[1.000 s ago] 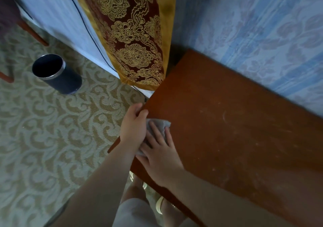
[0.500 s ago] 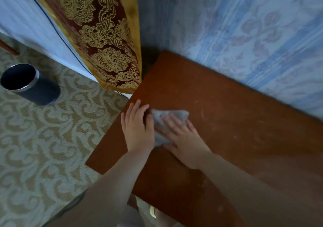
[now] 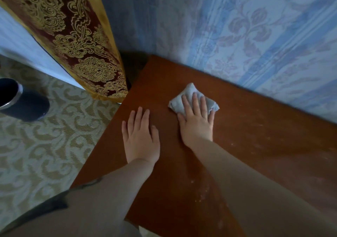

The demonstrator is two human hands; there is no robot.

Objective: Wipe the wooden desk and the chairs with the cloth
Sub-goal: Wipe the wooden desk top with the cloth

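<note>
Grey cloth (image 3: 191, 99) lies bunched on the wooden tabletop (image 3: 255, 145) near the wall (image 3: 237, 36), right hand (image 3: 196, 122) pressing it flat, fingers straight. Left hand (image 3: 140, 136) rests spread on the wood beside it. Curtain (image 3: 76, 41) and dark bin (image 3: 20, 101) sit off left.

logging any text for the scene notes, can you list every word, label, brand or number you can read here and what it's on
None: no readable text appears in this view.
Wooden desk: bare wood with pale dust marks, no label.
Cloth under the right hand: no tag or print.
Dark bin: no brand visible.
Curtain and wallpaper: ornamental patterns only, no letters.
</note>
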